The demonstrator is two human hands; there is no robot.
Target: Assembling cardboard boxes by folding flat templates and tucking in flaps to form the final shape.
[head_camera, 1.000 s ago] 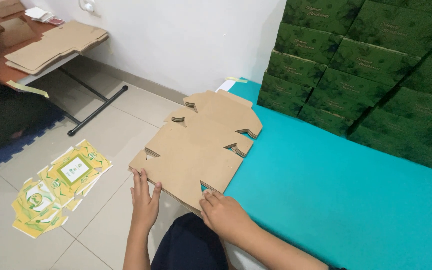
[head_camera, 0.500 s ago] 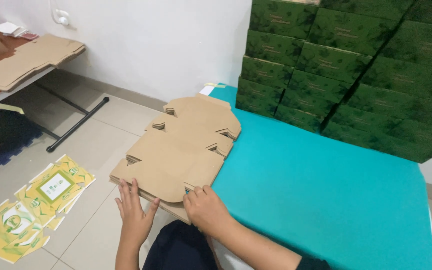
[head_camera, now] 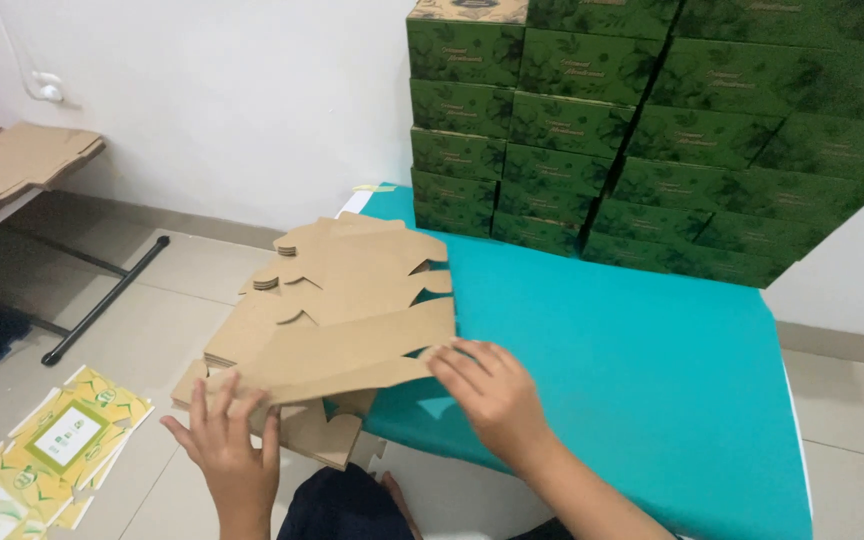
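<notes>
Dark green boxes [head_camera: 672, 120] stacked on the teal table; yellow-green flat labels [head_camera: 52, 445] on the floor
</notes>
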